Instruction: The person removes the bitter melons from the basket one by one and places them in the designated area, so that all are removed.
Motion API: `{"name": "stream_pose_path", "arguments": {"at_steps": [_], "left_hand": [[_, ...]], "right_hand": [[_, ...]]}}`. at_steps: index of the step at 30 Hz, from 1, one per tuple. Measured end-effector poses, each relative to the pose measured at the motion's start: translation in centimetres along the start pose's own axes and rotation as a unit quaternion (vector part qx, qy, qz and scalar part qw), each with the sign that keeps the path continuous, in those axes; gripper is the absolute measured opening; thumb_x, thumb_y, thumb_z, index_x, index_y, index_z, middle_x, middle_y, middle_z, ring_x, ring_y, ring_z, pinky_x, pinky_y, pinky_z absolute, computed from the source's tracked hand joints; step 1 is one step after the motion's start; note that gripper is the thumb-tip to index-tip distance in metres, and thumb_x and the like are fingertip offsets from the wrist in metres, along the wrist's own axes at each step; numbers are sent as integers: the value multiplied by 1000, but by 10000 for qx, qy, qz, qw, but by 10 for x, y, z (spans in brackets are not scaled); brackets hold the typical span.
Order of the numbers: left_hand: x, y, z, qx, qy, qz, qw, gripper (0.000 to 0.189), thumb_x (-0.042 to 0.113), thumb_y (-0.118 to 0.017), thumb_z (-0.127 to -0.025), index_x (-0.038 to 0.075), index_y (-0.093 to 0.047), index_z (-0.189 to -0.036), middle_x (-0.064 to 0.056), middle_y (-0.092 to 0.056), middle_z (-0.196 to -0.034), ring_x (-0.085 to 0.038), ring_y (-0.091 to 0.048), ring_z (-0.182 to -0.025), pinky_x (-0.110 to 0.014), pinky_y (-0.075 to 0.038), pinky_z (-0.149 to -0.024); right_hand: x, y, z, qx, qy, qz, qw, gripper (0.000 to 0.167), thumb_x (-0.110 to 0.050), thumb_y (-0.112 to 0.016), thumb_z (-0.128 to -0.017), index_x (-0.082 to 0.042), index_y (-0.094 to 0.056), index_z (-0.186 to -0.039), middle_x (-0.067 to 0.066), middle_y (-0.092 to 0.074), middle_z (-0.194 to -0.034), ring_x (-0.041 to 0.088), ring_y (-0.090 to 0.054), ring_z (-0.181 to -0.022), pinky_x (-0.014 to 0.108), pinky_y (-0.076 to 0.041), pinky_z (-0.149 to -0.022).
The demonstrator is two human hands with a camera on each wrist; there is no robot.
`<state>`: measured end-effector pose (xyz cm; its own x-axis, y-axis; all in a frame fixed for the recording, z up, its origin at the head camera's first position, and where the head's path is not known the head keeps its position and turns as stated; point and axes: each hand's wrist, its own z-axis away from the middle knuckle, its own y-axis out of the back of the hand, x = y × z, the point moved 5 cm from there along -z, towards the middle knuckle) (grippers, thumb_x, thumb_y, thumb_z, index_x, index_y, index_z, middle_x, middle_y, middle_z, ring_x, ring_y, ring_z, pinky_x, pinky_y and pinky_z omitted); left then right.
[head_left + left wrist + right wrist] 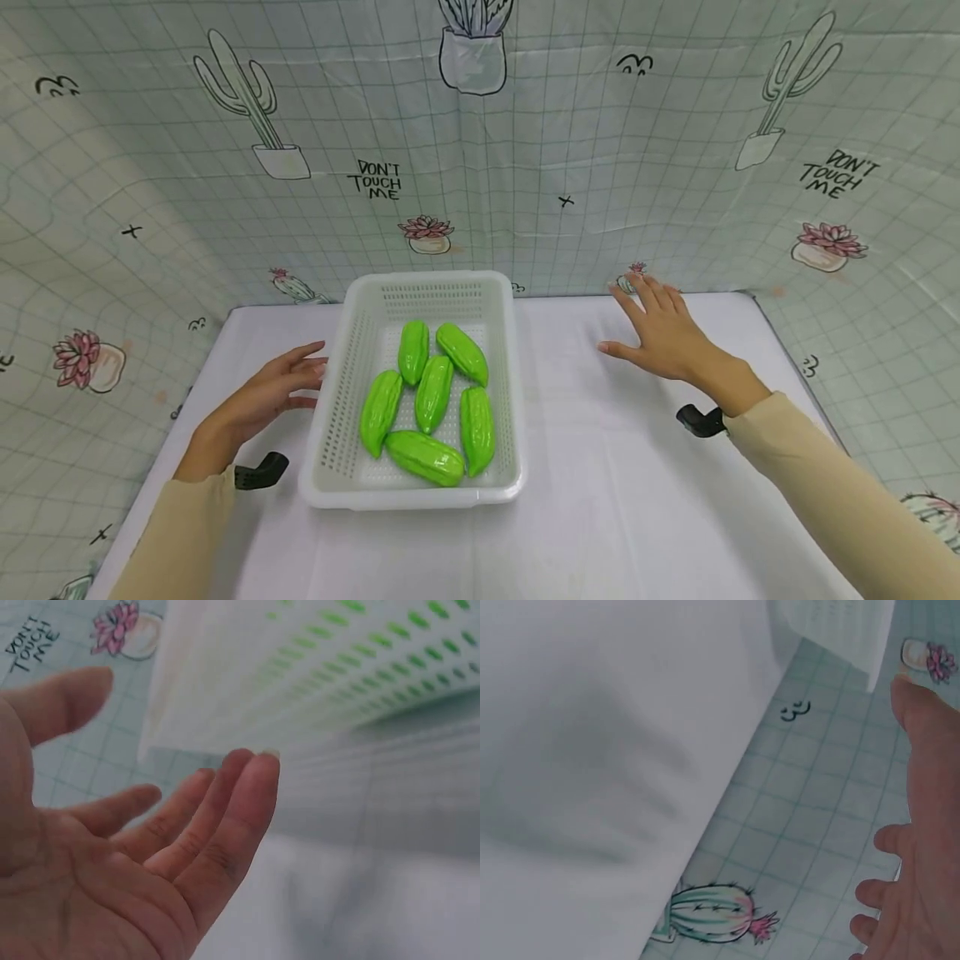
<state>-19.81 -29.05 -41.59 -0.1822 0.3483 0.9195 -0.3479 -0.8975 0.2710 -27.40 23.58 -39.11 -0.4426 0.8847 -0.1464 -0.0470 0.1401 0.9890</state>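
A white perforated plastic basket (412, 499) stands left of the table's middle. Several glossy green, ridged, gourd-like vegetables (433, 395) lie spread on its floor. Beside the basket's left wall is my left hand (258, 404), its fingers relaxed and its palm facing the wall. In the left wrist view the fingertips (259, 776) come close to that wall; whether they touch it I cannot tell. My right hand (663, 337) hovers over the far right of the table, palm down, fingers spread, holding nothing. Its shadow falls on the cloth in the right wrist view.
A white cloth covers the table (577, 500). Behind it and at both sides hangs a pale green grid-patterned curtain (517, 158) printed with cacti and lettering. Each wrist carries a black mount (260, 472).
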Motion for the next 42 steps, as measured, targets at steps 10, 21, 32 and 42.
{"name": "stream_pose_path", "arguments": {"at_steps": [10, 21, 32, 42], "left_hand": [[4, -7, 1, 8, 249, 376, 9990, 75, 11, -62, -107, -7, -18, -165, -31, -33, -159, -4, -66, -104, -30, -60, -87], [-3, -7, 1, 293, 373, 497, 9976, 73, 9, -65, -106, -7, -24, -164, -28, -40, -153, -8, -68, -98, -29, -60, -81], [-3, -9, 2, 382, 459, 543, 9967, 72, 9, -66, -105, -6, -26, -164, -22, -46, -146, -8, -67, -96, -27, -60, -79], [-3, -8, 2, 367, 455, 536, 9968, 73, 11, -66, -105, -6, -26, -164, -25, -42, -150, -9, -67, -97, -28, -60, -81]], "right_hand": [[-56, 13, -26, -75, 671, -3, 9977, 95, -52, -69, -101, -5, -21, -168, 25, -10, -174, 48, -8, -160, 67, -5, -127], [-116, 16, -60, -122, 1525, 454, 9872, 101, -56, -75, -95, -6, -26, -168, 25, -20, -172, 47, -17, -159, 63, -12, -128], [-167, 12, -90, -789, 2071, 1041, 9696, 109, -56, -81, -89, -10, -23, -169, 22, -20, -173, 42, -18, -160, 59, -12, -129], [-197, -1, -110, -1471, 2190, 1571, 9517, 114, -55, -86, -85, -15, -21, -170, 17, -20, -174, 37, -18, -161, 53, -12, -131]]}}
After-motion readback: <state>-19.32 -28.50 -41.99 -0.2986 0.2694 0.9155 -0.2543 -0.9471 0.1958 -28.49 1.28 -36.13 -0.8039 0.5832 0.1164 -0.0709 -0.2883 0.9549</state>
